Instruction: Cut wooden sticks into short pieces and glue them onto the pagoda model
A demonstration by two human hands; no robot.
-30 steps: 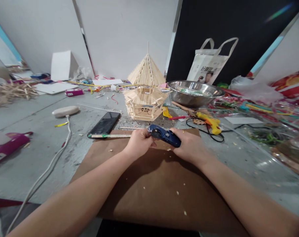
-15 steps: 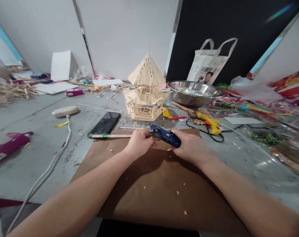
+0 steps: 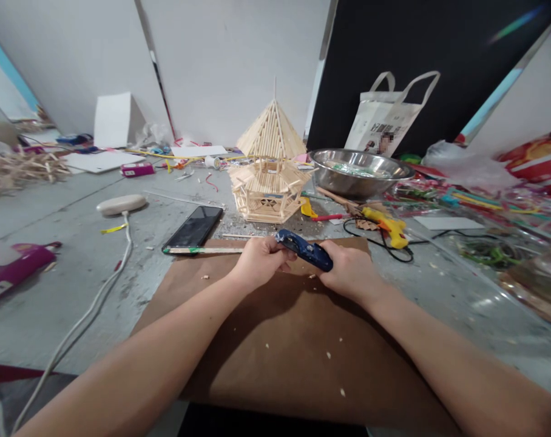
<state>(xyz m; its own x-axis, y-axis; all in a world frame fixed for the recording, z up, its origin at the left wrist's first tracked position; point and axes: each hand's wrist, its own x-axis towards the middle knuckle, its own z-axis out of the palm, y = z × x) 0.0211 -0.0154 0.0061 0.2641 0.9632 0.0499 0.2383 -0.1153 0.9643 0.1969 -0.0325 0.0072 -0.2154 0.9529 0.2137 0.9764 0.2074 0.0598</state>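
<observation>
My right hand (image 3: 352,267) is closed around one end of a dark blue hand tool (image 3: 308,250) with a curved body and a small round screw. Its exact kind is unclear. At the tool's other end my left hand (image 3: 258,261) has its fingers pinched together; what they hold is hidden. A thin pale stick (image 3: 218,250) with green marks reaches from the phone's near edge to behind my left hand; whether the hand grips it I cannot tell. Beneath both hands lies a brown board (image 3: 275,346) with small wood chips. Behind them stands a pavilion model (image 3: 270,164) of wooden sticks.
A black phone (image 3: 193,227) and a white oval device (image 3: 121,205) with a cable are on the left, near a purple gadget (image 3: 18,273). On the right are a yellow glue gun (image 3: 389,229), a metal bowl (image 3: 361,182) and plastic-wrapped clutter.
The blue tool has tilted very slightly between my hands, and its opening near the left fingers looks a little narrower. Everything else stays in place.
</observation>
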